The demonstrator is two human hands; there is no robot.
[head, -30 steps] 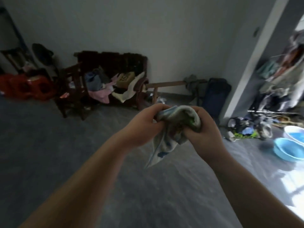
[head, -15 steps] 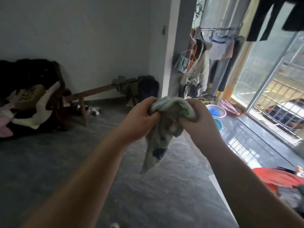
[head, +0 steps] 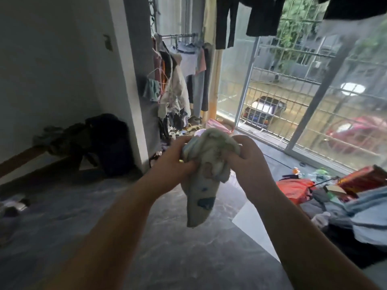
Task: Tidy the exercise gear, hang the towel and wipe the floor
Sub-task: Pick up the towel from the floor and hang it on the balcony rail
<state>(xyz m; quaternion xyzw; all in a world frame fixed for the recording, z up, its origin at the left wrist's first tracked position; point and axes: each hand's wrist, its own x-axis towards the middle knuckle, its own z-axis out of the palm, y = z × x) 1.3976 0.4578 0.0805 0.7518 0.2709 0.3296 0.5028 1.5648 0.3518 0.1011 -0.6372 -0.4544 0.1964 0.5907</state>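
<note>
A pale, crumpled cloth towel with blue patches [head: 204, 174] is held up in mid-air at the centre of the view, above the dark grey marbled floor [head: 167, 248]. Its upper part is bunched into a wad between both hands, and a loose tail hangs straight down below them. The left hand [head: 173, 160] is closed over the left side of the wad, fingers curled into the fabric. The right hand [head: 247, 162] grips the right side, its thumb and fingers pinching the bunched cloth. Both bare forearms reach in from the bottom edge.

Beyond the hands, a crowded rail of hanging clothes [head: 178, 80] stands beside a grey wall pillar [head: 138, 80]. To the right, a large barred window [head: 314, 91] shows parked cars outside, with dark garments [head: 251, 15] hanging above it. A dark bag [head: 111, 143] sits at the foot of the pillar, at the left. At the lower right lies a heap of orange and blue fabric clutter [head: 335, 197].
</note>
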